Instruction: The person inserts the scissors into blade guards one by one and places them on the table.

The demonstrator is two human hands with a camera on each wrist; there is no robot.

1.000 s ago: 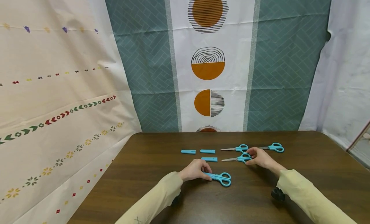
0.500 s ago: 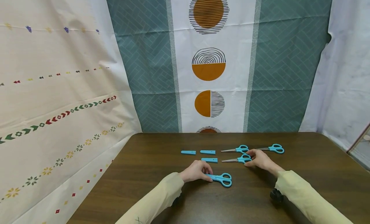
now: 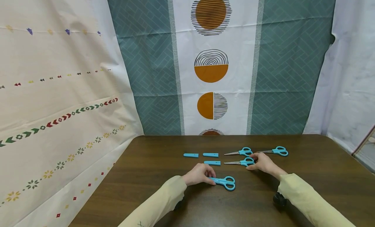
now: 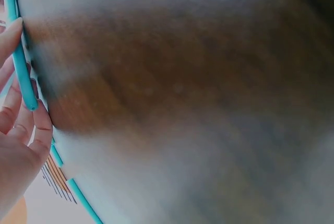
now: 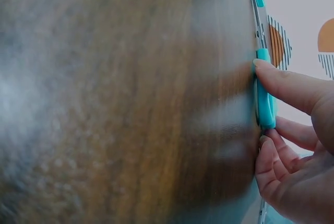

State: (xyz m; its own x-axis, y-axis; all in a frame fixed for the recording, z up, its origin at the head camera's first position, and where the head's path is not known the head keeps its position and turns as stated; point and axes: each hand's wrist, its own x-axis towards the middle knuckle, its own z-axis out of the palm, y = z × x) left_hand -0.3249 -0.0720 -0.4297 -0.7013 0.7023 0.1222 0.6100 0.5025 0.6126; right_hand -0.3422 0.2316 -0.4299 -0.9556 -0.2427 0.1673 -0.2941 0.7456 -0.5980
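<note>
Four-finger side and thumb of my left hand (image 3: 200,174) grip the light-blue sheath (image 4: 23,72) on a pair of scissors; its looped handles (image 3: 228,182) point right, and the blades are hidden inside. My right hand (image 3: 264,163) pinches the handle loops of a second, bare-bladed pair of scissors (image 3: 247,161), thumb on the near side as the right wrist view shows. That pair lies on the table with its tip pointing left towards a loose light-blue sheath (image 3: 212,163).
Behind lie another bare pair of scissors (image 3: 245,151) and, farther right, a third bare pair (image 3: 280,151). Two more loose sheaths, one at left (image 3: 191,155) and one beside it (image 3: 210,154), share that back row. Patterned cloths (image 3: 155,90) hang past the brown table's (image 3: 316,188) far edge.
My right hand has shifted slightly left and nearer, and the scissors it pinches have slid a little left towards the sheath. My left hand keeps its grip on the sheathed pair, almost still.
</note>
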